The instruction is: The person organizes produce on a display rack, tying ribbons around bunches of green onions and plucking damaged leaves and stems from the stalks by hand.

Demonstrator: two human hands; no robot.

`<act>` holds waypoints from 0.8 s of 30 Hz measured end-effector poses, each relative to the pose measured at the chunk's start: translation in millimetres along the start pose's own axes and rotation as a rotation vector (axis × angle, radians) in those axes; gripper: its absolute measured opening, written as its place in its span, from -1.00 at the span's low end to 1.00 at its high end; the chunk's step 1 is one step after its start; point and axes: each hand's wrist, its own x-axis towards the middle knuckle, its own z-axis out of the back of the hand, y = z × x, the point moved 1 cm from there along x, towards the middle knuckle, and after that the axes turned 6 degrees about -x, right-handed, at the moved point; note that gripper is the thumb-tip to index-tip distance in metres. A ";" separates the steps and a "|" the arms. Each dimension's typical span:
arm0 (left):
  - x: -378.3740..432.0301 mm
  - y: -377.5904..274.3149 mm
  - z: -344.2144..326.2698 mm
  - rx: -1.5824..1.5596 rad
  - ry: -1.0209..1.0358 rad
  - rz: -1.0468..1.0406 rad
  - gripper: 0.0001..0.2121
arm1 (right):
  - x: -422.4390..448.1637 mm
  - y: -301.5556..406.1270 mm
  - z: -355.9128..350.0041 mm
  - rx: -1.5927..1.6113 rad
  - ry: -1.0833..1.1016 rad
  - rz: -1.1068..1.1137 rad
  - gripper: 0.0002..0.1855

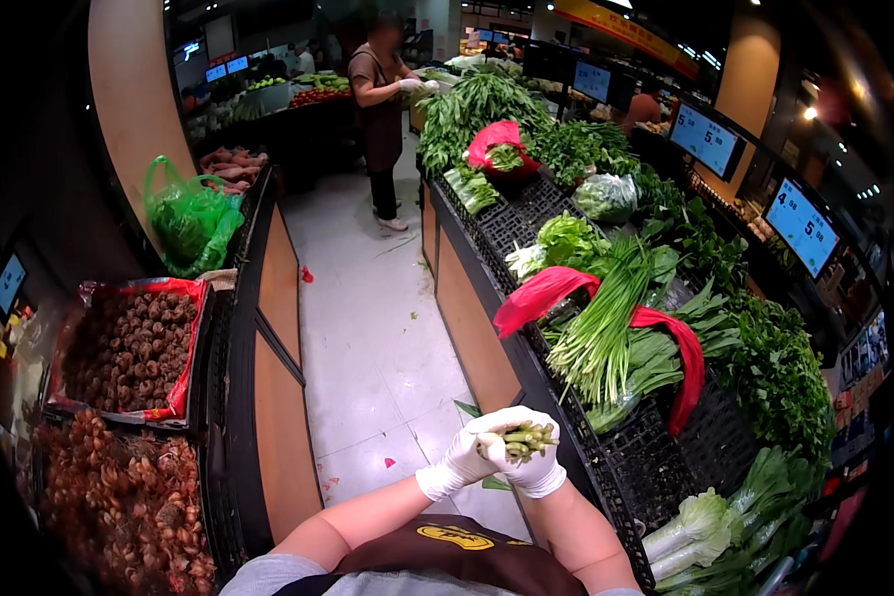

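Both my hands wear white gloves and meet in front of my brown apron, above the aisle floor. My left hand (468, 456) and my right hand (538, 465) close around a bundle of green vegetable stems (520, 441), whose cut ends face up towards me. Some leaf tips show beyond and below the gloves; the rest of the bundle is hidden. To the right, a bunch of thin green stalks (600, 335) lies on leafy greens on the black crate display, with a red plastic strip (547, 287) and another red piece (687, 372) beside it.
Packed lettuce (689, 533) lies at the lower right. Taro-like brown roots fill a red-lined box (194, 350) on the left, above shallots (123, 506). A green plastic bag (194, 231) stands behind. A person in an apron (380, 112) stands farther up the aisle, whose floor (372, 328) has leaf scraps.
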 end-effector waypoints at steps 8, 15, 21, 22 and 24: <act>-0.9 -18.2 13.5 0.120 -0.014 -0.164 -0.58 | -5.6 -5.4 2.0 0.238 -0.103 -0.191 -0.86; -20.9 26.9 20.8 0.203 -0.105 -0.076 -0.59 | -13.9 -7.7 1.1 0.266 -0.098 -0.180 -0.85; -28.9 28.0 19.8 0.175 -0.087 -0.048 -0.64 | -14.4 -11.0 -0.8 0.430 -0.149 -0.260 -0.85; -28.7 28.9 19.2 0.172 -0.086 -0.046 -0.64 | -12.1 -10.6 -1.4 0.450 -0.147 -0.235 -0.85; -25.5 32.6 18.1 0.046 -0.068 0.000 -0.59 | -5.0 -5.6 -1.1 0.415 -0.170 -0.221 -0.86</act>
